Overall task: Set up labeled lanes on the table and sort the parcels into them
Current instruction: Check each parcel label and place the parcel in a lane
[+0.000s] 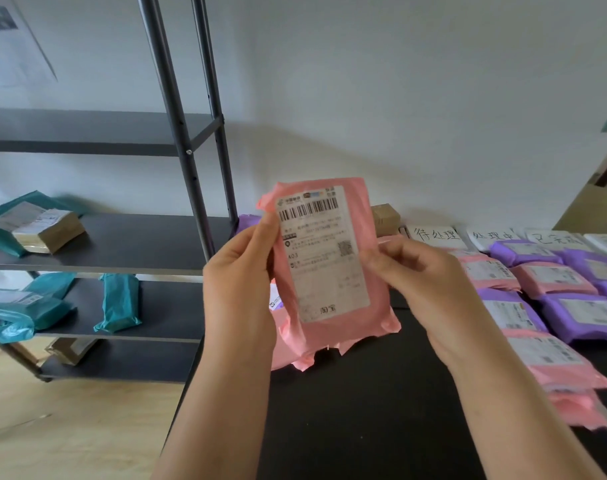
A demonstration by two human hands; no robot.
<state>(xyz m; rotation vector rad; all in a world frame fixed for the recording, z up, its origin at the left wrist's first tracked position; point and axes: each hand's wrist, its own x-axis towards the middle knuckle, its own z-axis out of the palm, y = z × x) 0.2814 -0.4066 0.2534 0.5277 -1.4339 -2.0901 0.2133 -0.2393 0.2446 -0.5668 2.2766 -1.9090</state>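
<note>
Over the black counter (347, 410), the left grip (241, 271) and right grip (419, 282) each pinch a side edge of a pink parcel (329, 265), held upright off the surface (barcode on top); other parcels (551, 278) lie in lanes at right below handwritten cards (433, 235)

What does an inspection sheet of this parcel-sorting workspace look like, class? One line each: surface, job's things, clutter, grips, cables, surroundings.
Surface: black table, parcels along its right side.
Job's things: pink parcel held upright, label toward the camera; handwritten lane labels along the far edge; sorted parcels, pink and purple, in rows before them.
Clutter: brown box at the table's far edge.
Grips: left hand pinches the pink parcel's left edge, right hand its right edge.
Cables: nothing seen.
Surroundings: dark shelf rack with teal parcels at left; white wall.
</note>
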